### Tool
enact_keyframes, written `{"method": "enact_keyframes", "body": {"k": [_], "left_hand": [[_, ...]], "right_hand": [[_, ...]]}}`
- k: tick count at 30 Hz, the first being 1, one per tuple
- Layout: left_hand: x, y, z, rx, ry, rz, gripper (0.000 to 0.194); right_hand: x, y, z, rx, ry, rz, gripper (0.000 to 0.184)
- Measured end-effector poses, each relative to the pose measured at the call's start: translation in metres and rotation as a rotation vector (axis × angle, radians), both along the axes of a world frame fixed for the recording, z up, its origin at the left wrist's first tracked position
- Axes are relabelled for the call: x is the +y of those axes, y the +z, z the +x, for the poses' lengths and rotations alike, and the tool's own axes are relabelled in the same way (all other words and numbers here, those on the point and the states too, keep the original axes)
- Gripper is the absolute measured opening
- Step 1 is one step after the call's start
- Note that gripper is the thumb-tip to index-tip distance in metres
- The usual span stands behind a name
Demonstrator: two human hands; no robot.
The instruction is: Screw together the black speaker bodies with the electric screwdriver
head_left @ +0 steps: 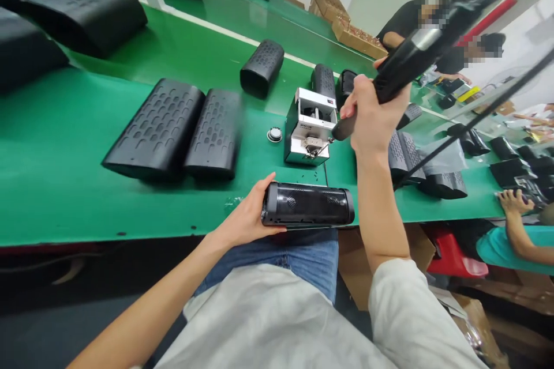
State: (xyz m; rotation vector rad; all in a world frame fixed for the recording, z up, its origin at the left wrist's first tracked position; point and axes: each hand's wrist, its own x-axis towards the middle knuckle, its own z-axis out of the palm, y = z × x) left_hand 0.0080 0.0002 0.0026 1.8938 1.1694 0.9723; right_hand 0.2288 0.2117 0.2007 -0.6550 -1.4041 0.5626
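My left hand [249,220] grips the left end of a black speaker body [308,204] that lies lengthwise at the near edge of the green table [52,150]. Fingers of my right hand [367,118] are wrapped round a black electric screwdriver [404,60] hanging from above. Its tip points at the outlet of a small white screw feeder box [308,127] just beyond the speaker body.
Two black perforated speaker covers [173,130] lie left of the feeder, others further back and right. A small round speaker driver [274,135] sits beside the feeder. A co-worker's hand [513,202] works at the right; other people sit further back. Cardboard boxes stand behind.
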Motion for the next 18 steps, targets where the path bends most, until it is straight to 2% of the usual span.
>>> {"method": "enact_keyframes", "body": {"k": [4, 9, 14, 18], "left_hand": [[0.001, 0.0, 0.002, -0.033, 0.003, 0.025, 0.141], [0.001, 0.001, 0.004, -0.031, 0.006, 0.058, 0.14], [0.003, -0.002, 0.005, -0.028, 0.004, 0.09, 0.141], [0.005, -0.01, 0.008, -0.073, 0.016, 0.169, 0.146]], "right_hand": [[-0.018, 0.015, 0.002, 0.014, -0.061, 0.037, 0.045], [0.011, 0.004, -0.009, 0.077, -0.052, 0.119, 0.059], [0.026, -0.003, -0.007, 0.069, -0.067, 0.017, 0.062], [0.01, 0.004, -0.004, 0.01, -0.072, -0.052, 0.065]]}}
